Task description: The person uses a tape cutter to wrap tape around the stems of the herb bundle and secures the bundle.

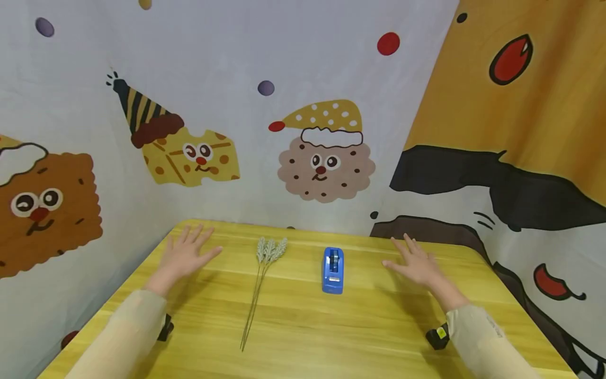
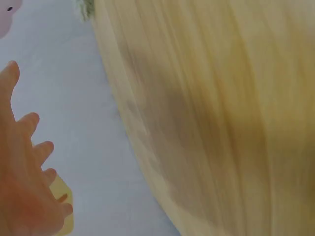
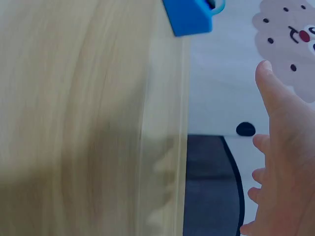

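Observation:
On the wooden table lies a small bunch of pale green dried wheat stalks (image 1: 268, 251), its heads toward the back and thin stems toward the front. A blue tape dispenser (image 1: 333, 270) stands to its right. My left hand (image 1: 183, 255) hovers over the table's left side with fingers spread, apart from the stalks. My right hand (image 1: 416, 263) is held above the right side, fingers also spread, to the right of the dispenser. Neither hand touches anything. In the right wrist view, a corner of the tape dispenser (image 3: 189, 17) shows at the top.
The yellow wood-grain table (image 1: 293, 326) ends at a patterned cloth backdrop (image 1: 227, 63) behind and on both sides. A black wrist device (image 1: 437, 337) sits under the right sleeve, and another black device (image 1: 165, 328) under the left one.

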`<move>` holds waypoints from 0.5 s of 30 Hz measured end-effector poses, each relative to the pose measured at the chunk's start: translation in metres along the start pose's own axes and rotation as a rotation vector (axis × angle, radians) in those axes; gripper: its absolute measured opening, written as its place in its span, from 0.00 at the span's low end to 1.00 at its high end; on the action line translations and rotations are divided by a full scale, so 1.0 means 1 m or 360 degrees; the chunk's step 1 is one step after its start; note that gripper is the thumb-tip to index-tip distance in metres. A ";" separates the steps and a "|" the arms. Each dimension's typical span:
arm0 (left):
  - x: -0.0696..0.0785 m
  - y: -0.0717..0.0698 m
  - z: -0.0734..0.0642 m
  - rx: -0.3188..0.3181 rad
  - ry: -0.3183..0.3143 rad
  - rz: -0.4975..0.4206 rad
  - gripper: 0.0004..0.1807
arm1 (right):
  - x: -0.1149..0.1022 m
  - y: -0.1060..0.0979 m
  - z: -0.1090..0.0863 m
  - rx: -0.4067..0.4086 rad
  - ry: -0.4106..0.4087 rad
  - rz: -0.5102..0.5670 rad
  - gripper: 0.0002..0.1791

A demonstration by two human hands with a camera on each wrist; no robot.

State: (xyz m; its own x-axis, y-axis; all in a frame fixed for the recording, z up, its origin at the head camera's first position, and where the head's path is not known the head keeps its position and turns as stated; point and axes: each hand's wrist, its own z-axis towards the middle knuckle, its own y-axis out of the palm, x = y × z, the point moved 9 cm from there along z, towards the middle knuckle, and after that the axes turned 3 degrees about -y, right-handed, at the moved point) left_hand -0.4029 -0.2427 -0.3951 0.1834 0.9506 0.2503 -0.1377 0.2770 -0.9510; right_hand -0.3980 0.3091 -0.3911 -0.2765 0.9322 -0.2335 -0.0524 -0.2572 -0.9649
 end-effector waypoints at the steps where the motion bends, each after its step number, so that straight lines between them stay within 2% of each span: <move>1: 0.003 0.002 0.000 0.0004 0.0012 -0.0016 0.45 | -0.004 0.000 -0.001 0.0020 -0.0020 0.0035 0.49; 5: 0.024 0.004 -0.002 0.0032 0.0103 -0.0160 0.43 | -0.022 0.003 -0.005 0.0103 -0.0093 0.0215 0.45; 10: 0.067 0.008 -0.001 0.0099 0.0282 -0.0338 0.40 | -0.043 0.013 -0.005 0.0233 -0.0166 0.0534 0.39; 15: 0.107 0.018 0.007 0.0108 0.0334 -0.0583 0.37 | -0.069 0.026 -0.002 0.0310 -0.0164 0.0807 0.32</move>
State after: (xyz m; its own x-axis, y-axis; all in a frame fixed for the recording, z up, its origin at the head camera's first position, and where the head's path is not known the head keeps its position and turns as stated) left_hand -0.3923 -0.1349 -0.3842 0.4252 0.7405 0.5205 -0.0892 0.6065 -0.7900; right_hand -0.3784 0.2387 -0.4008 -0.4055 0.6521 -0.6406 -0.0623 -0.7189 -0.6923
